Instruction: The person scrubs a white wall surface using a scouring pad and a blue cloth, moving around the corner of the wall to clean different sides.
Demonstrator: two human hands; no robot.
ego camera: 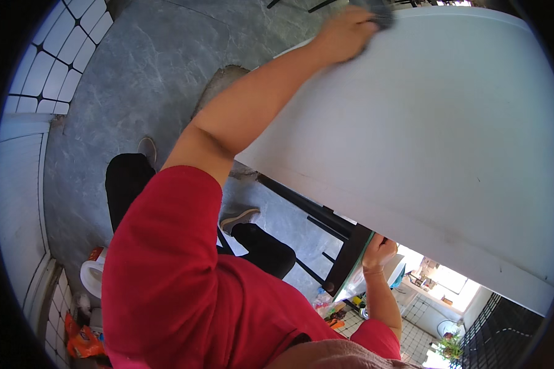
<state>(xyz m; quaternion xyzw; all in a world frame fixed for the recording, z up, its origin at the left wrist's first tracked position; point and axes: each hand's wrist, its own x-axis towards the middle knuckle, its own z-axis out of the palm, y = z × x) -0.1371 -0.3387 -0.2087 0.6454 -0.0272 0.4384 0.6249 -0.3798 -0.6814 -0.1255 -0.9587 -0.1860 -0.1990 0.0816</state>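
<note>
A large smooth white panel (411,124) slants across the right half of the view, with a few small marks and faint smudges. At its far upper edge my left hand (348,34) grips a dark grey pad or cloth (382,14) against the surface. Both hand and pad look slightly blurred. My right hand (380,252) is curled below the panel's near edge, next to the green-edged glass top (354,272) of a dark table. The panel partly hides its fingers, so whether it grips anything cannot be told.
Grey floor (166,60) lies to the left, with a white door (21,203) and tiled wall. A white tub (92,276) and an orange bag (83,339) stand at lower left. Dark table framing (304,203) runs under the panel. A potted plant (450,346) is at lower right.
</note>
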